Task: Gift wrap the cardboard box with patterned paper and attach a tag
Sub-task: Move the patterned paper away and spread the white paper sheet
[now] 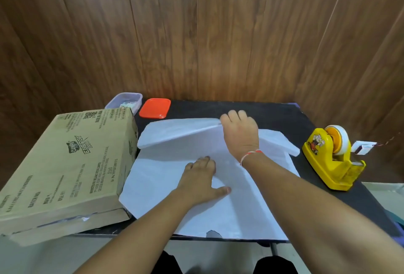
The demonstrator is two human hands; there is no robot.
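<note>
1. Cardboard box (65,164) lying flat at the left of the desk (273,112), printed top face up, near corner hanging past the desk's front edge; right side just beside the paper, contact not clear.
2. Wrapping paper (185,212) spread across the middle of the dark desk, white side up — pattern not visible. Far edge lifted and folded toward the near side; small tear at the near edge.
3. Left hand (202,178) flat on the paper near its centre, fingers straight and spread, thumb out to the right, pressing down.
4. Right hand (240,134) over the far part of the sheet, back of hand up, fingers curled round the lifted far edge, gripping the fold. Red-and-white thread bracelet (251,154) on that wrist.
5. Yellow tape dispenser (333,159) with a roll of tape at the right side of the desk, well apart from the paper's main area.
6. Red lid (155,108) at the far edge — just beside it, to the left, a clear plastic container (123,101) with something small inside, contents unclear.
7. Small white tag-like piece (363,147) behind the dispenser, too small to identify.
8. Wood-panel wall (196,33) behind the desk.
</note>
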